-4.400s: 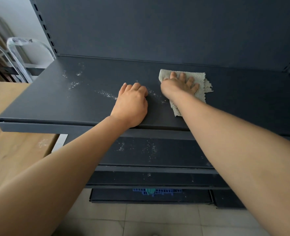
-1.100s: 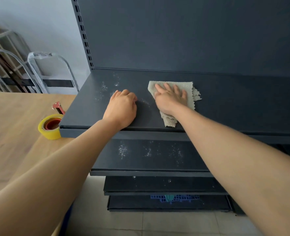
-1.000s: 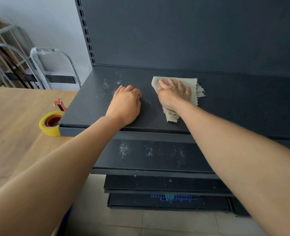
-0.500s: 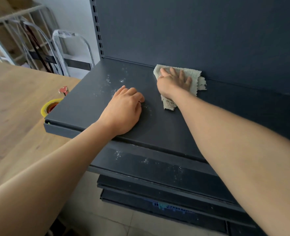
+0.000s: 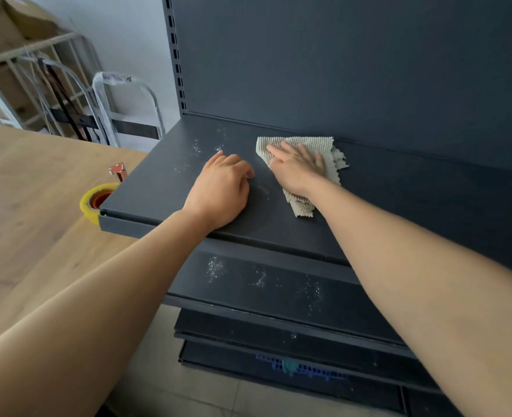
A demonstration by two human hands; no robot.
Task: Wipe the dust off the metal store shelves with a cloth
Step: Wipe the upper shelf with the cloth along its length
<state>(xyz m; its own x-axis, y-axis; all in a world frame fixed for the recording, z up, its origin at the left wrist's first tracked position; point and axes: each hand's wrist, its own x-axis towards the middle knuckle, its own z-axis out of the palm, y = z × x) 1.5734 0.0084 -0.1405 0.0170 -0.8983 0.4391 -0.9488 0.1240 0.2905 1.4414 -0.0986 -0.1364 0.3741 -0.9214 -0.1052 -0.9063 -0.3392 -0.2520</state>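
Dusty shelf (image 5: 164, 188): right hand (image 5: 296, 170) flat on cloth (image 5: 301, 142)

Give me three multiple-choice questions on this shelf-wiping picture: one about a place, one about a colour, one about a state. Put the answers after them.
1. Where does the yellow roll of tape stand?
A inside a drawer
B on the light wooden table
C hanging on a hook

2. What colour is the ribbed cloth?
A bright red
B pale grey-green
C black

3. How does the right hand meet the cloth?
A flat on it, fingers straight
B crumpling it into a fist
C apart from it

Answers:
1 B: the roll sits on the table, partly hidden by the left corner of the dark grey metal top shelf.
2 B: its ribs show pale grey-green against the dark shelf.
3 A: the fingers lie spread over the cloth.
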